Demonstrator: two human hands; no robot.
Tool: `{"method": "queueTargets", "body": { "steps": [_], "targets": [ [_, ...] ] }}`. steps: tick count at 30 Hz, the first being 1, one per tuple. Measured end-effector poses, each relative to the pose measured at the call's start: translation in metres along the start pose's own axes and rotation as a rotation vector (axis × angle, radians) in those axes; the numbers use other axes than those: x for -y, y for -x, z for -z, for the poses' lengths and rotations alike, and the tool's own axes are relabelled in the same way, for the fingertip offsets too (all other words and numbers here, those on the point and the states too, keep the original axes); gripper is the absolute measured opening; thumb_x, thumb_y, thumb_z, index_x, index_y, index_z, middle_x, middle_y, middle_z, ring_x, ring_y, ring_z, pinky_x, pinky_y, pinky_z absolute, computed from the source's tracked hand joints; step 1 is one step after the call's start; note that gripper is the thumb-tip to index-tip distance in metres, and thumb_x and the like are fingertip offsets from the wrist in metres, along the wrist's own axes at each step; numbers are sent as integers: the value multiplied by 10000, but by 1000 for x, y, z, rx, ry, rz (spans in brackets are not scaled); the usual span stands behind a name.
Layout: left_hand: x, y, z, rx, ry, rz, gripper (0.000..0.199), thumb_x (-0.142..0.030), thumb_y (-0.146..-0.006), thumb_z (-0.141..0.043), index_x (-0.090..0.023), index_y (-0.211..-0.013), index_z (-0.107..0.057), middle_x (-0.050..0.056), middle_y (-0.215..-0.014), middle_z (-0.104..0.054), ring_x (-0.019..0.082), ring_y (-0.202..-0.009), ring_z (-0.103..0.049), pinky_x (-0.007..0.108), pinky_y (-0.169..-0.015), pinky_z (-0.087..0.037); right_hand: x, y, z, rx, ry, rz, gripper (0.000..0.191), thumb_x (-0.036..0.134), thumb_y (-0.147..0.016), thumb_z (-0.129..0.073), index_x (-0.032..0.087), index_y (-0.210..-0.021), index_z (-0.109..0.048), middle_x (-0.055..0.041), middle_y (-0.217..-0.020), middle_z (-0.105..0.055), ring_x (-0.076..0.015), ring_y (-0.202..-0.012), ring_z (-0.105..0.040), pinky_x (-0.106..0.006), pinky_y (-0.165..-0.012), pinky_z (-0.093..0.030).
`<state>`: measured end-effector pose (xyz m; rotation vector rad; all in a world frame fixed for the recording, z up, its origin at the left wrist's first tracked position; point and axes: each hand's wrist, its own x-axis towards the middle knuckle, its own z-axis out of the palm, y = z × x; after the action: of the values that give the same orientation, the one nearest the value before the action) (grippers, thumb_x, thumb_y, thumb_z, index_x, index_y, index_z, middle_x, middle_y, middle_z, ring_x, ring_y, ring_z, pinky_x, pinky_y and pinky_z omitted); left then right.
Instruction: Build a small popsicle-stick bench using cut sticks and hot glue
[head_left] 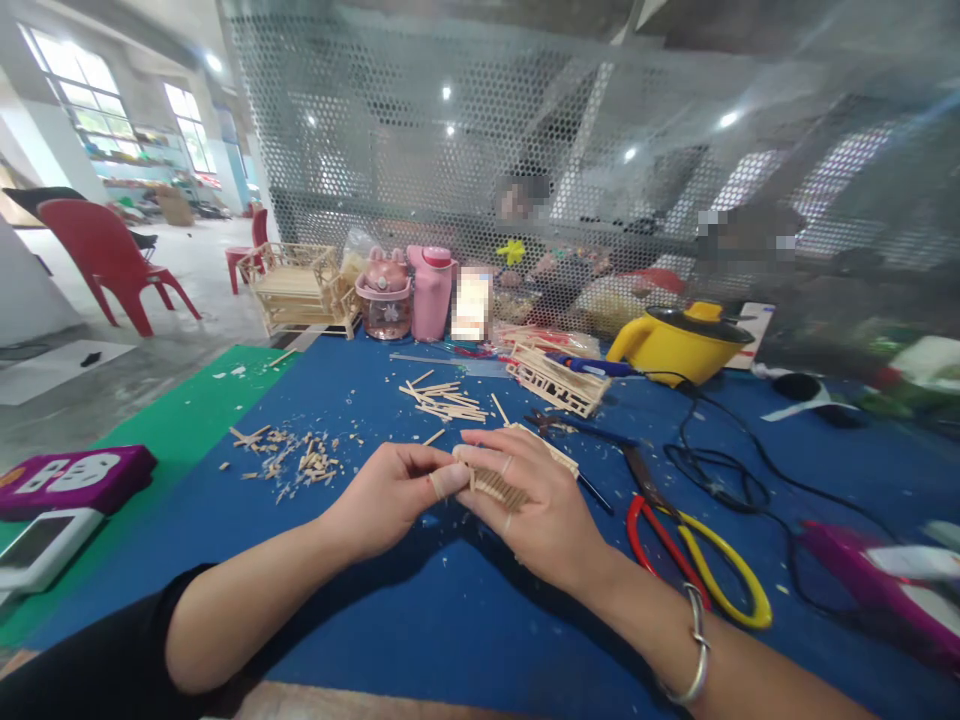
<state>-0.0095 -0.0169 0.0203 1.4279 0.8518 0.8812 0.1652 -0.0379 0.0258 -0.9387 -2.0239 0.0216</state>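
Between my two hands is a small slatted panel of wooden sticks [499, 488], partly covered by fingers. My left hand [401, 490] pinches its left end between thumb and fingers. From the other side my right hand [544, 505] wraps round the panel, with a silver bangle on that wrist. Just beyond the hands, another stick piece [559, 458] lies on the blue mat [420, 610], partly hidden by my right hand. Loose wooden sticks [446, 398] are spread farther back, and short offcuts [311, 460] lie to the left.
Scissors with red and yellow handles [727, 575] and pliers [570, 425] lie to the right. A blue glue gun [596, 366], a stick-built frame [555, 380], a yellow pot [679, 345] and a black cord [720, 480] are behind. Pink bottles [431, 295] stand before a perforated screen [405, 130].
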Motion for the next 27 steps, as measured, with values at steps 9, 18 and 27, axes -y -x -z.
{"method": "queueTargets", "body": {
  "steps": [9, 18, 27],
  "targets": [
    [10, -34, 49, -487, 172, 57, 357, -436, -650, -732, -135, -837, -688, 7, -729, -649, 41, -481, -416, 192, -502, -358, -58, -71, -23, 583, 105, -190, 217, 133, -661, -682, 212, -861, -710, 1, -712, -689, -142, -618, -607, -263, -575, -453],
    [20, -36, 43, -337, 391, 342, 205, -234, -639, -780, -84, -726, -671, 28, -606, -618, 59, -459, -519, 215, -530, -494, -41, -85, -39, 656, 71, -134, 193, 215, -662, -706, 211, -855, -718, 25, -613, -614, -100, -534, -516, -221, -507, -349],
    [10, -29, 36, -152, 631, 367, 110, -144, -820, -598, -105, -735, -654, 21, -629, -595, 52, -520, -549, 153, -538, -494, -22, -72, -29, 498, -114, -229, 283, 178, -723, -635, 254, -985, -711, 47, -591, -580, -89, -545, -483, -221, -537, -381]
  ]
}}
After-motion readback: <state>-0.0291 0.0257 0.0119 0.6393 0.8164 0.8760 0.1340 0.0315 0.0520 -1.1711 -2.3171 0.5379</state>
